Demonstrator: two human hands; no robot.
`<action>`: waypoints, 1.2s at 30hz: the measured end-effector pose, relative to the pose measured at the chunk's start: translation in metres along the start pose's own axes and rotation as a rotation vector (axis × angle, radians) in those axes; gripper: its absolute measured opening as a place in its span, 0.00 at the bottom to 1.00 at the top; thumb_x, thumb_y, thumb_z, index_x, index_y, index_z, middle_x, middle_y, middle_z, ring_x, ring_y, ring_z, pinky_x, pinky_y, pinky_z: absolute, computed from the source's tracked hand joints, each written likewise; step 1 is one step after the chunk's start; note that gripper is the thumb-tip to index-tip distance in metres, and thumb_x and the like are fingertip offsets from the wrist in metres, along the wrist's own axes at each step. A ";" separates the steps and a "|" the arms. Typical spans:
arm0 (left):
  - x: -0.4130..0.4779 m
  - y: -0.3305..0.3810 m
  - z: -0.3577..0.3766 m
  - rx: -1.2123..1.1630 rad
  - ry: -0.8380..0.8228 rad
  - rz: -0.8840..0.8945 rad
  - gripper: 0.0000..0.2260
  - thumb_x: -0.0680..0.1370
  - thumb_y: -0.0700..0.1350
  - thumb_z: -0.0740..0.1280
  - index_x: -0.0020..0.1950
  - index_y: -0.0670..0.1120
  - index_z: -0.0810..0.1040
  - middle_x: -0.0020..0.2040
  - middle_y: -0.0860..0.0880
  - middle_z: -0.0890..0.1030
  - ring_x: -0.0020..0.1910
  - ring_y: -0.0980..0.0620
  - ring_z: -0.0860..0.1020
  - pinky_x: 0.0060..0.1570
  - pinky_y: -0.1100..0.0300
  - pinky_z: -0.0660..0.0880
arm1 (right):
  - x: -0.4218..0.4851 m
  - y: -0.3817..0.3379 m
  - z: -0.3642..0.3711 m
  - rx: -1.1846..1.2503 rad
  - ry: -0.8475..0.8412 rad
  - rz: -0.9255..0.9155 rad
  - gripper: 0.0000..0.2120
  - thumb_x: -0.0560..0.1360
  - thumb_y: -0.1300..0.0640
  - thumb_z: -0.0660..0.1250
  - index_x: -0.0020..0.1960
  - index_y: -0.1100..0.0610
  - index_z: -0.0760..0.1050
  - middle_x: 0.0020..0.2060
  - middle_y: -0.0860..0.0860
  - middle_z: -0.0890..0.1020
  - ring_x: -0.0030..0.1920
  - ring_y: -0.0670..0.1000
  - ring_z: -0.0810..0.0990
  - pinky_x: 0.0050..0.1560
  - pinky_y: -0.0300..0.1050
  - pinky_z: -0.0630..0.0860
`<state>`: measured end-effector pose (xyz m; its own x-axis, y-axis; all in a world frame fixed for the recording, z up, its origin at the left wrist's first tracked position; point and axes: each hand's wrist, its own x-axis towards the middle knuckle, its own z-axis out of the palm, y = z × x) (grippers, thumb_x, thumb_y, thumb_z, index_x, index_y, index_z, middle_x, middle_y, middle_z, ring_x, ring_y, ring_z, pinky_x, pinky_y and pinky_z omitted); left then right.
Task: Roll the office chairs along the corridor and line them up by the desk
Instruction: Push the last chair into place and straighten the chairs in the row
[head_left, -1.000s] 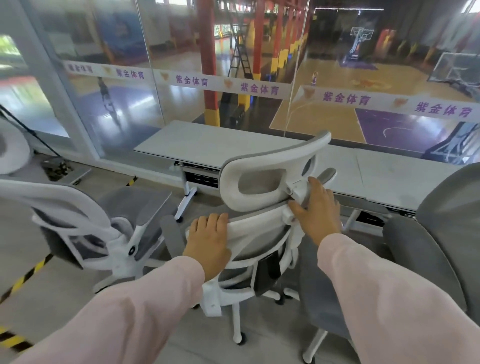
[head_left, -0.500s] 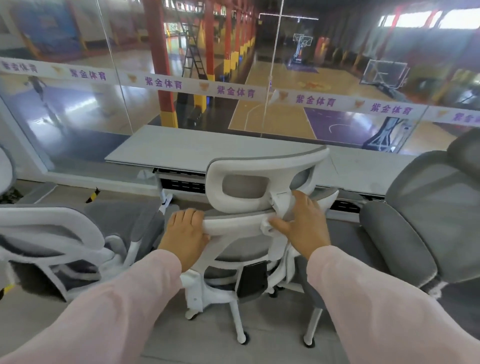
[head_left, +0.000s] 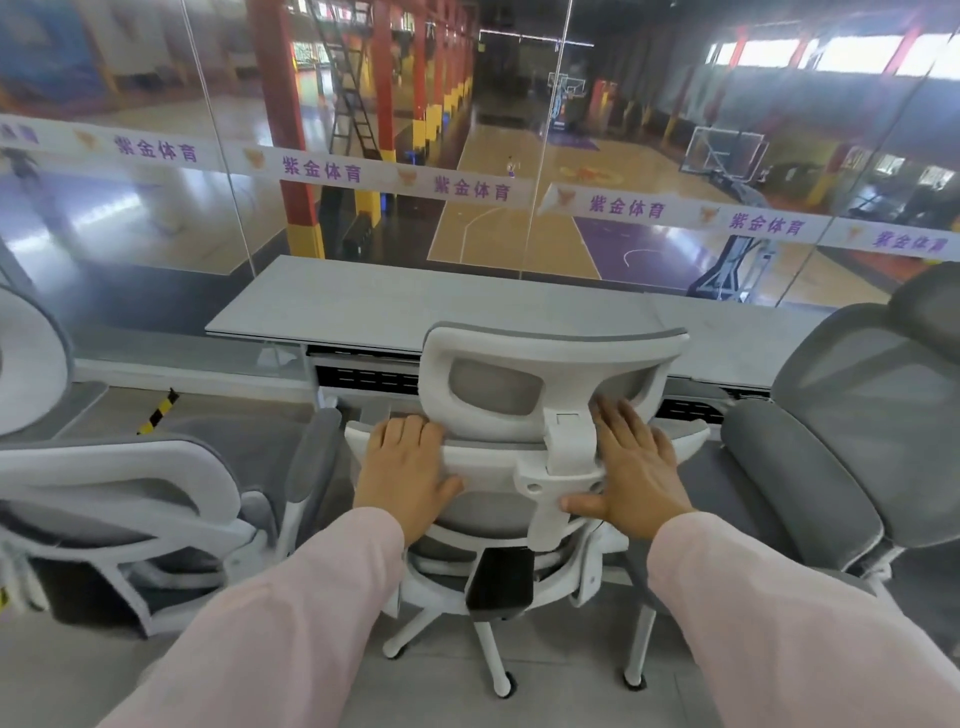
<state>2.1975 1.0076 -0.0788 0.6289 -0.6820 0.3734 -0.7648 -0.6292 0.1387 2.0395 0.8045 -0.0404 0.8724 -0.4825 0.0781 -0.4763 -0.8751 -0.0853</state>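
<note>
A white-framed office chair (head_left: 519, 340) with grey mesh stands straight ahead, its back to me and its headrest reaching the edge of the long grey desk (head_left: 415, 306). My left hand (head_left: 405, 473) lies on the left of the backrest's top rail, fingers straight over the edge and thumb spread. My right hand (head_left: 634, 467) rests on the right of the rail beside the headrest post, fingers also straight. A second white-framed chair (head_left: 130, 483) stands at the left. A grey chair (head_left: 857, 415) stands close on the right.
A glass wall (head_left: 363, 156) with a printed banner runs behind the desk, with a basketball court beyond it. Yellow-and-black tape (head_left: 158, 413) marks the floor at the left. The neighbouring chairs leave narrow gaps on both sides of the middle chair.
The middle chair has rolled toward the desk and turned square to it. My right hand has slid off the headrest post onto the backrest rail, and the grey chair now sits closer on the right.
</note>
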 end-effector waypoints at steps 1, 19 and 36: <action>-0.002 -0.002 0.001 -0.003 0.012 0.008 0.23 0.63 0.58 0.74 0.50 0.46 0.75 0.45 0.47 0.76 0.46 0.44 0.74 0.54 0.49 0.71 | 0.001 -0.002 0.002 -0.018 0.011 -0.002 0.57 0.63 0.30 0.69 0.77 0.48 0.38 0.77 0.45 0.44 0.76 0.50 0.39 0.75 0.55 0.41; -0.025 -0.027 -0.019 -0.036 -0.056 -0.022 0.22 0.67 0.55 0.73 0.53 0.41 0.75 0.49 0.43 0.75 0.49 0.41 0.72 0.57 0.47 0.66 | -0.019 -0.033 0.013 0.121 0.159 -0.043 0.50 0.54 0.31 0.74 0.71 0.47 0.62 0.67 0.46 0.66 0.70 0.53 0.54 0.69 0.50 0.52; -0.039 -0.034 -0.029 -0.024 -0.064 -0.031 0.24 0.68 0.54 0.74 0.54 0.40 0.75 0.49 0.41 0.75 0.50 0.39 0.72 0.56 0.46 0.66 | -0.033 -0.047 0.013 0.142 0.169 -0.053 0.49 0.55 0.31 0.74 0.70 0.47 0.63 0.65 0.47 0.67 0.67 0.52 0.56 0.69 0.49 0.55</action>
<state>2.1946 1.0664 -0.0714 0.6597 -0.6851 0.3088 -0.7472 -0.6420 0.1720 2.0348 0.8617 -0.0519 0.8593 -0.4457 0.2508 -0.3996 -0.8912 -0.2146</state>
